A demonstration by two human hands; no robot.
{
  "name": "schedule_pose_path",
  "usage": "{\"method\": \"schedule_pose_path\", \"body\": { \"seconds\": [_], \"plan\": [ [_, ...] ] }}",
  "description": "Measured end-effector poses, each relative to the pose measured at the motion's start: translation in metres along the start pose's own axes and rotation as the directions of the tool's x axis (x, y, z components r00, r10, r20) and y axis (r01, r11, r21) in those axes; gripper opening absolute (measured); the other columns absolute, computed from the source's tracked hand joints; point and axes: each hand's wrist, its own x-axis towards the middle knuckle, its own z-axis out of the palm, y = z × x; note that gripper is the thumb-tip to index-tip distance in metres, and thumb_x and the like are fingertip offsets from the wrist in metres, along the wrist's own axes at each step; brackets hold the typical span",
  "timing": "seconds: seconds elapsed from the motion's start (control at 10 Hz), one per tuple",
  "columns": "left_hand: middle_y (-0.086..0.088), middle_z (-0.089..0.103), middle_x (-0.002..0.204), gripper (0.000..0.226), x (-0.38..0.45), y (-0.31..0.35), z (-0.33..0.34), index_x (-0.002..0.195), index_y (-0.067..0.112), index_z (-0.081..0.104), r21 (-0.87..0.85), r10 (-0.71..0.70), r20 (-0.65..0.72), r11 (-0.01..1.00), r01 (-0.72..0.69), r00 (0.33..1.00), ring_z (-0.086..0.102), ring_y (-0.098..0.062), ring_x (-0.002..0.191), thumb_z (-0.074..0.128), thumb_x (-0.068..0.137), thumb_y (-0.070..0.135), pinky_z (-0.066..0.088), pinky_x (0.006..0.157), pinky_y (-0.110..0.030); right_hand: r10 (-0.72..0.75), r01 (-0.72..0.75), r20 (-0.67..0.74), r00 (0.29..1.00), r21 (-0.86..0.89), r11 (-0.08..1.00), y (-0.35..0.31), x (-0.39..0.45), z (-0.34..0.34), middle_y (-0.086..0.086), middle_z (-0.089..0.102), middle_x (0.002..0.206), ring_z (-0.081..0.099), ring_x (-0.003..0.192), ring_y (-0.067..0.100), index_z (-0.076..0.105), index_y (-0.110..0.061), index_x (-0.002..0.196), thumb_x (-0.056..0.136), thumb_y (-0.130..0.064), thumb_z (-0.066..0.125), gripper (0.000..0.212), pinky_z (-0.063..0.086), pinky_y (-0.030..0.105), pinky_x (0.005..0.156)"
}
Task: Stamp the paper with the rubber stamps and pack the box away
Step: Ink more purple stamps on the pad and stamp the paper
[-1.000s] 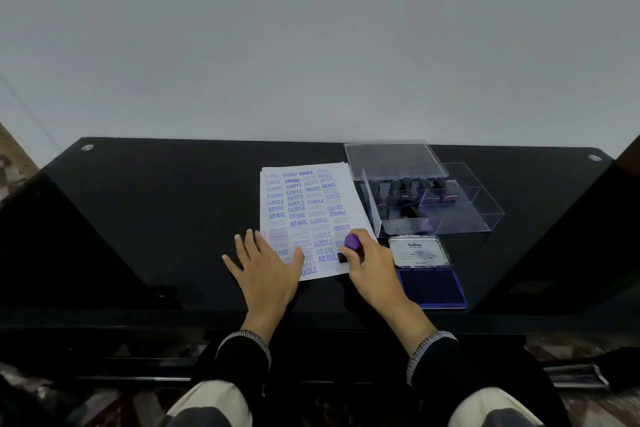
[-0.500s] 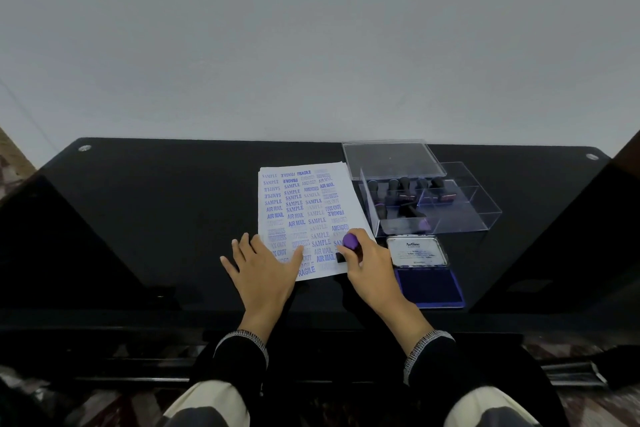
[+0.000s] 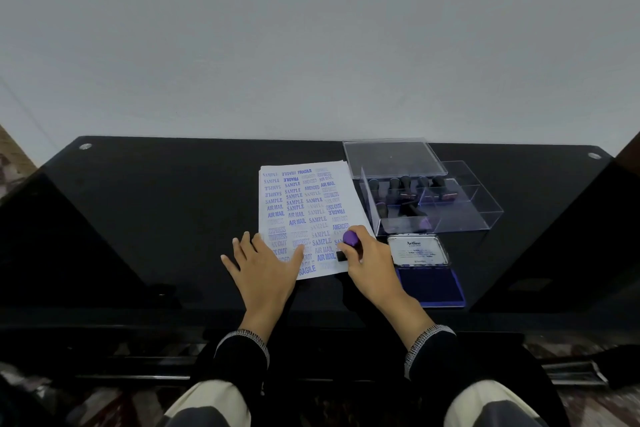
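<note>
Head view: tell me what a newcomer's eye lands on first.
The white paper, crowded with blue stamp prints, lies mid-table with the left hand flat on its near corner. The right hand presses a purple-topped rubber stamp on its near right edge, beside the open blue ink pad.

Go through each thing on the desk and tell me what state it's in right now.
Paper: flat, nearly covered in blue stamps.
Left hand: flat, pressing the paper's near corner.
Right hand: grips the purple stamp, upright on the paper.
Clear box: open, stamps inside.
Lid: off, behind the box.
Ink pad: open.
</note>
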Motion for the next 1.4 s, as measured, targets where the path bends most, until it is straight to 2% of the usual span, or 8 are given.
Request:
{"method": "schedule_pose_path", "body": {
  "seconds": [0.1,0.2,0.3,0.5,0.7,1.0,1.2,1.4],
  "plan": [
    [-0.015,0.033,0.15,0.097,0.0,0.0,-0.001,0.138,0.002,0.039,-0.005,-0.002,0.005,1.0,0.002,1.0,0.018,-0.032,0.145,0.048,0.077,0.077,0.007,0.116,-0.056,-0.01,0.009,-0.034,0.999,-0.023,1.0,0.002,-0.006,0.004,-0.002,0.054,0.085,0.051,0.076,0.015,0.055,-0.015,0.104,0.093,-0.017,0.057,0.012,0.038,0.011,0.066],
    [-0.015,0.032,0.151,0.096,0.001,0.001,-0.001,0.138,0.003,0.038,-0.01,-0.003,0.009,1.0,0.003,1.0,0.017,-0.031,0.145,0.048,0.077,0.077,0.007,0.117,-0.056,-0.008,0.006,-0.043,0.999,-0.049,0.999,0.004,-0.012,0.004,-0.003,0.051,0.087,0.049,0.083,0.015,0.055,-0.017,0.107,0.093,-0.019,0.058,0.015,0.038,0.019,0.071],
    [-0.015,0.033,0.151,0.096,0.0,0.001,-0.001,0.138,0.003,0.039,-0.013,0.0,0.008,1.0,0.0,1.0,0.017,-0.032,0.145,0.048,0.077,0.077,0.007,0.116,-0.056,-0.014,0.013,-0.035,0.999,-0.036,0.999,0.004,-0.012,0.003,-0.003,0.054,0.089,0.05,0.083,0.014,0.054,-0.017,0.106,0.092,-0.018,0.058,0.015,0.037,0.014,0.069],
    [-0.016,0.036,0.149,0.096,0.0,0.001,0.0,0.135,0.001,0.042,-0.004,0.004,-0.002,1.0,-0.004,1.0,0.02,-0.033,0.144,0.049,0.076,0.076,0.009,0.115,-0.057,-0.003,0.003,0.022,1.0,-0.026,1.0,-0.001,0.002,-0.003,-0.015,0.051,0.073,0.054,0.07,-0.008,0.053,-0.015,0.099,0.093,-0.016,0.056,0.007,0.039,0.007,0.062],
    [-0.016,0.035,0.149,0.096,0.0,0.001,-0.001,0.136,0.002,0.041,0.01,0.002,0.002,1.0,-0.002,1.0,0.021,-0.033,0.144,0.048,0.076,0.077,0.009,0.115,-0.057,0.016,-0.013,0.065,0.998,-0.051,0.999,-0.001,0.01,-0.005,-0.015,0.049,0.073,0.05,0.064,-0.002,0.053,-0.018,0.101,0.094,-0.021,0.056,0.009,0.038,0.008,0.059],
    [-0.016,0.033,0.15,0.096,0.0,0.001,-0.001,0.138,0.002,0.04,-0.001,0.001,0.007,1.0,-0.001,1.0,0.018,-0.032,0.145,0.048,0.077,0.076,0.007,0.116,-0.057,-0.007,0.007,-0.004,1.0,-0.006,1.0,0.004,-0.002,0.001,-0.009,0.055,0.076,0.053,0.069,-0.001,0.053,-0.016,0.099,0.093,-0.019,0.057,0.008,0.038,0.007,0.061],
    [-0.016,0.033,0.15,0.096,0.0,0.001,-0.001,0.138,0.002,0.039,-0.008,0.002,0.011,1.0,-0.002,1.0,0.018,-0.032,0.145,0.048,0.077,0.076,0.007,0.116,-0.057,-0.021,0.02,-0.033,0.999,-0.015,1.0,0.007,-0.008,0.004,-0.002,0.059,0.087,0.054,0.079,0.013,0.054,-0.018,0.104,0.092,-0.02,0.058,0.013,0.04,0.01,0.066],
    [-0.018,0.036,0.149,0.096,0.001,0.0,0.001,0.136,0.0,0.041,-0.011,0.006,0.003,1.0,-0.006,1.0,0.021,-0.034,0.144,0.05,0.077,0.075,0.008,0.115,-0.058,-0.013,0.014,0.034,0.999,-0.036,0.999,0.0,0.004,-0.003,-0.017,0.05,0.071,0.053,0.063,-0.008,0.051,-0.019,0.096,0.094,-0.018,0.056,0.005,0.037,0.009,0.057]
  ]
}}
